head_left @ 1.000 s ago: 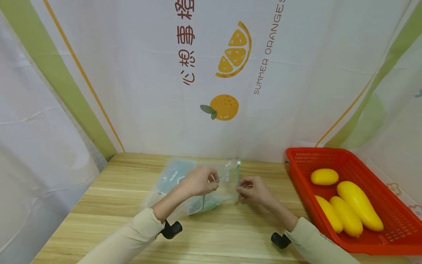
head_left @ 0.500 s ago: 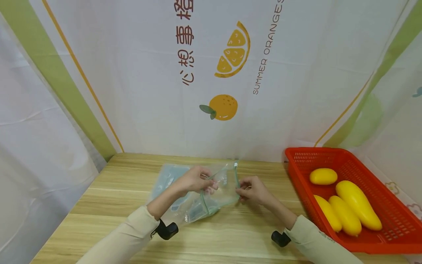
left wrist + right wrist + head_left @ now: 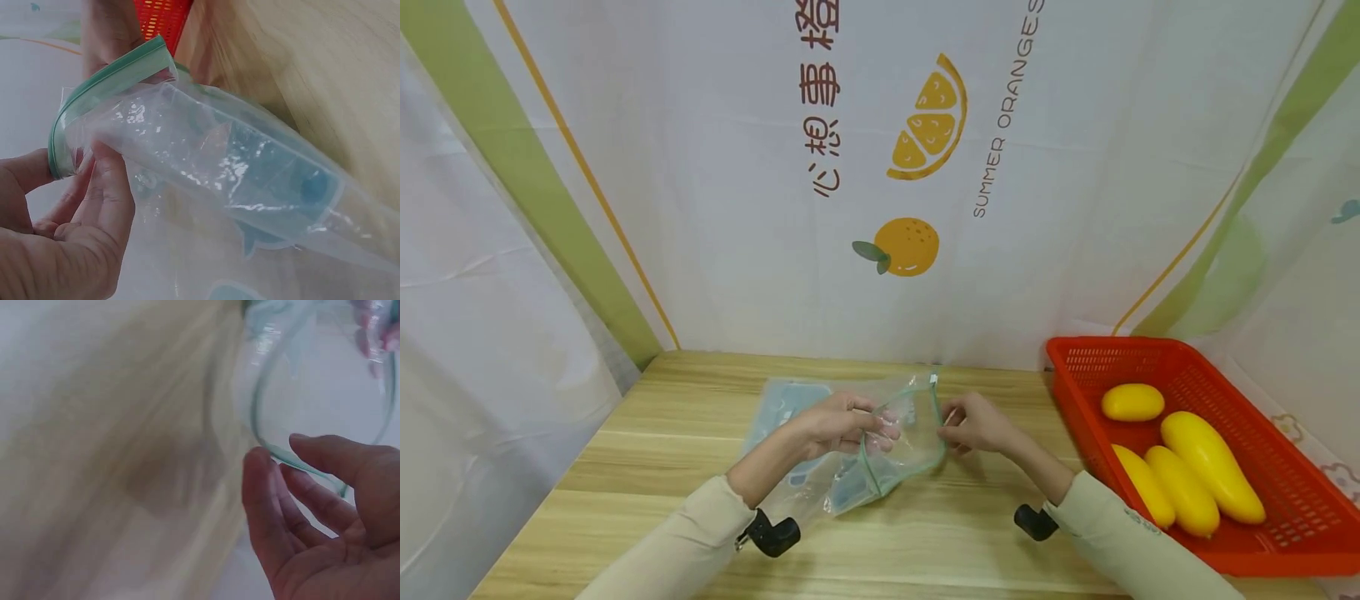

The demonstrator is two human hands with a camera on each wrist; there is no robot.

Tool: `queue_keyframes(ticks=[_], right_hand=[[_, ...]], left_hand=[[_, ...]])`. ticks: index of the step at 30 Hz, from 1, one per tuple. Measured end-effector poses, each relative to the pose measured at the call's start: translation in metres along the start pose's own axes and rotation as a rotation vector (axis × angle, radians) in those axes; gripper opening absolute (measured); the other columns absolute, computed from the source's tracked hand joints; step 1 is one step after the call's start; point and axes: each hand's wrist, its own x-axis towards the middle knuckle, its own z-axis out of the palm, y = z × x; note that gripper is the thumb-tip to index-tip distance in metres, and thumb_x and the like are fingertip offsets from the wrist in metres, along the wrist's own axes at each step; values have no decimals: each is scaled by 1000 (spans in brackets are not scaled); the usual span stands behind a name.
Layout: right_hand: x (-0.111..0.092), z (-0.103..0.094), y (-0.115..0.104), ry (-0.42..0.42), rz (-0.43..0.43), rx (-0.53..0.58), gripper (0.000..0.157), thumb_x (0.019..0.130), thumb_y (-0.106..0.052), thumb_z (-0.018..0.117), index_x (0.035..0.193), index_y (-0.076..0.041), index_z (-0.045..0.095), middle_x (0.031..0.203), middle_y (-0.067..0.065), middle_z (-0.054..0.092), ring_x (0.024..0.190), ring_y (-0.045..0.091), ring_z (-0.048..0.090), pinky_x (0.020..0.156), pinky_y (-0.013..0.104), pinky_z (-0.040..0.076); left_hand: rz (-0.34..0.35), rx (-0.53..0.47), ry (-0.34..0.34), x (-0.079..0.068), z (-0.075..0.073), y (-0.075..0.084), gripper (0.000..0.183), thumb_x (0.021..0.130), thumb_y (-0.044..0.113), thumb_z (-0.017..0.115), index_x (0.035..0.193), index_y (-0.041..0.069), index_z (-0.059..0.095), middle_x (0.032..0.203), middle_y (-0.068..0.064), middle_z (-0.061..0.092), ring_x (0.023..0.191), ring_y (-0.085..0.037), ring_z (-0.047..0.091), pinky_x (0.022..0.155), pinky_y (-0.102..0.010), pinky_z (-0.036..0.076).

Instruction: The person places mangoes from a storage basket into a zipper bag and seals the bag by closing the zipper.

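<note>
A see-through zip bag (image 3: pixel 917 442) with a green zip strip and blue printing lies partly on the table, its mouth facing right and spread apart. My left hand (image 3: pixel 835 423) holds the left side of the mouth, thumb on one side of the green strip (image 3: pixel 100 78) and fingers on the other. Some of these fingers show through the film. At the opposite side, my right hand (image 3: pixel 979 425) pinches the strip between thumb and fingertips; in the right wrist view the strip passes between the thumb (image 3: pixel 331 453) and index finger (image 3: pixel 259 487). Nothing shows inside the bag.
To the right stands a red perforated basket (image 3: pixel 1303 475) holding several smooth yellow fruits (image 3: pixel 1213 467). Behind the wooden table (image 3: pixel 647 467) hangs a white curtain (image 3: pixel 737 250) with orange prints. Black camera mounts (image 3: pixel 775 536) sit at both wrists.
My left hand has pulled its side of the bag's mouth leftward and down, widening the opening, and its fingers have spread. The right hand has stayed nearly in place.
</note>
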Motion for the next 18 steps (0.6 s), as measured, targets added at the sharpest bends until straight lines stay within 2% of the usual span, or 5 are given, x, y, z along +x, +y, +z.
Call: queue_keyframes(ticks=[5,8,14,18], right_hand=[[2,-15,-13,-86,74,-97,23,93,-6,72,109,9,63,86,17,69,71,34,70,58,42,63],[1,-24,-20,-151,136,-167,30,95,-12,72,116,7,61,90,17,70,78,34,69,58,40,62],[-9,-39,-29,-207,209,-289,35,94,-15,74,120,4,60,91,10,69,77,28,66,56,36,59],[-18,-50,-33,-226,206,-353,34,93,-16,75,119,2,61,94,10,69,72,24,64,56,35,58]], left_hand=[[8,-27,32,-1,-5,-4,27,101,0,54,125,-9,62,114,-19,71,90,-20,73,68,-23,57],[22,-76,23,-1,-8,-9,26,101,-2,53,125,-11,60,115,-21,70,90,-19,73,64,-20,56],[48,-170,-10,-5,-8,-22,34,97,-14,49,131,-19,51,123,-29,64,106,-28,70,77,-24,59],[45,-215,-29,-10,-7,-26,41,94,-19,48,135,-21,44,128,-34,59,109,-31,68,80,-25,60]])
